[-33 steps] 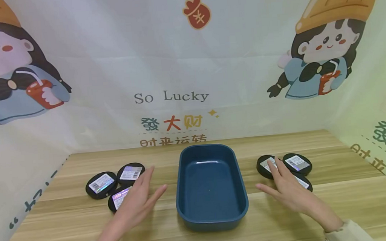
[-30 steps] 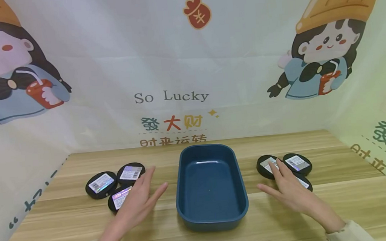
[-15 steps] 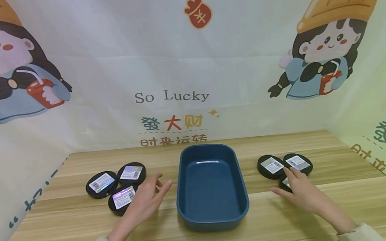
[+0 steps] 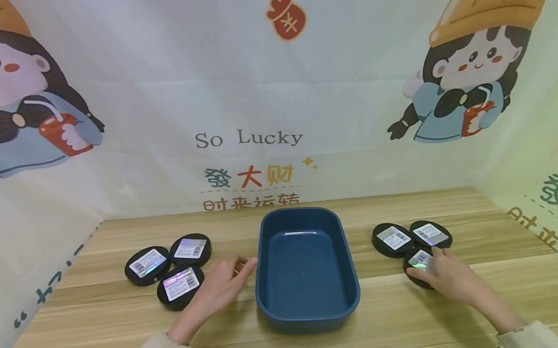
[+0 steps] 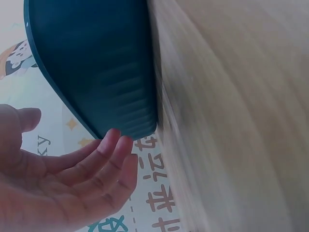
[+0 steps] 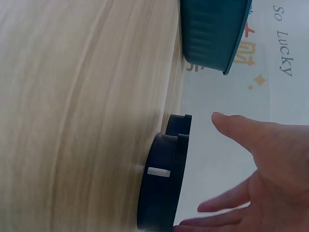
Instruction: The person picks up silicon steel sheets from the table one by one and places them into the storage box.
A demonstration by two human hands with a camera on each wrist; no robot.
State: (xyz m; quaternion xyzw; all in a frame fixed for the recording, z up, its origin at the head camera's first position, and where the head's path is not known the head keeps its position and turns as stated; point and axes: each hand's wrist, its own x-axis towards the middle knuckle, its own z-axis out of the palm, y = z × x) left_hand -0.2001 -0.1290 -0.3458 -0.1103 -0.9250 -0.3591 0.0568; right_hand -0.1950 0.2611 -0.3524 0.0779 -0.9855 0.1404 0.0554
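The front disc of the right-hand trio, a round black flat container with a white, partly iridescent label (image 4: 421, 261), lies label up on the table under the right hand (image 4: 451, 276). The right hand has drawn back from over the rear-left black labelled disc (image 4: 393, 240) to this front disc. Thumb and fingers are spread about it and have not closed; fingertip contact cannot be confirmed. The rear-right black labelled disc (image 4: 431, 234) lies just behind. All three discs keep their positions, so the change is one of hand placement only; nothing appears picked up.

The deep blue rectangular tray with rounded corners (image 4: 310, 325), apparently plastic, stands at centre, unmoved, with no disc inside. The left hand (image 4: 221, 286) has shifted from the left trio to the tray's left wall. Its fingers are loosely bent and grasp nothing; whether the thumb touches the rim cannot be told. This shift uncovers the left trio's front disc (image 4: 181, 287).

All items rest on the light wood-grain tabletop (image 4: 384, 324), before a white printed cloth backdrop (image 4: 156, 112).
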